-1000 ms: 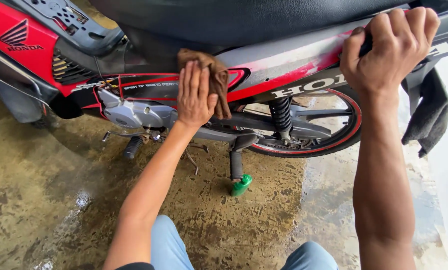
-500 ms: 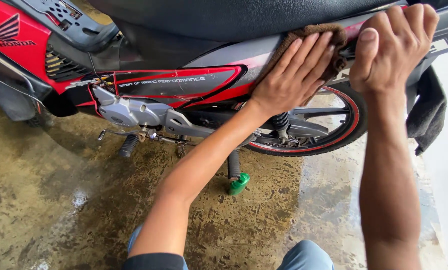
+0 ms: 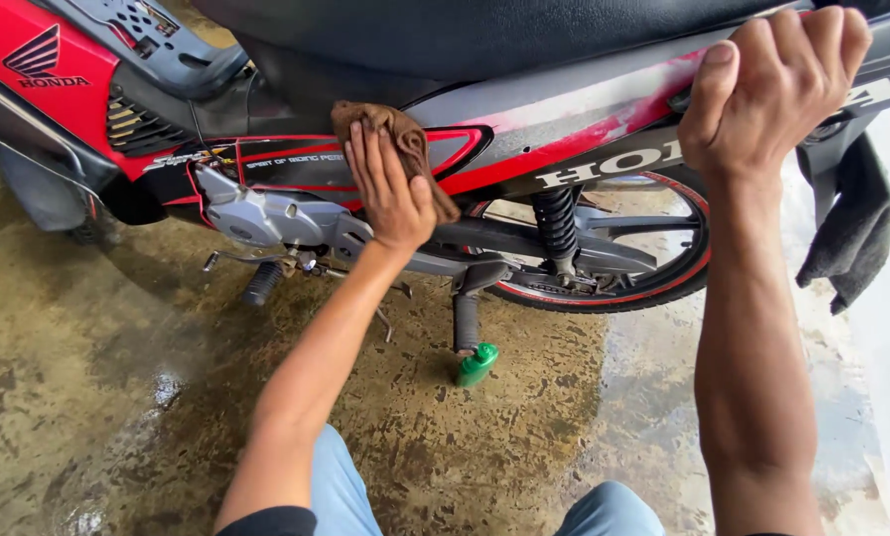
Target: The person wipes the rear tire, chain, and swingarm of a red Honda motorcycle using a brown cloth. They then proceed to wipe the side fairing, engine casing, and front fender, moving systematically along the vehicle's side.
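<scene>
A red, black and silver motorcycle stands side-on in front of me, its side panel point(image 3: 524, 149) running under a black seat point(image 3: 484, 30). My left hand point(image 3: 390, 184) presses a brown cloth point(image 3: 390, 129) flat against the middle of that panel, fingers spread over the cloth. Further right, my right hand point(image 3: 772, 89) grips the rear part of the bodywork above the rear wheel point(image 3: 614, 258), fingers curled over its top edge.
A small green bottle point(image 3: 477, 364) lies on the wet concrete floor point(image 3: 97, 377) below the footpeg point(image 3: 465, 318). A dark grey rag point(image 3: 847, 233) hangs off the tail at the right. The engine casing point(image 3: 266, 218) and kick lever sit low on the left.
My left hand swept the cloth right along the panel up to my right hand, then back left to the middle. My right hand kept its grip on the rear bodywork.
</scene>
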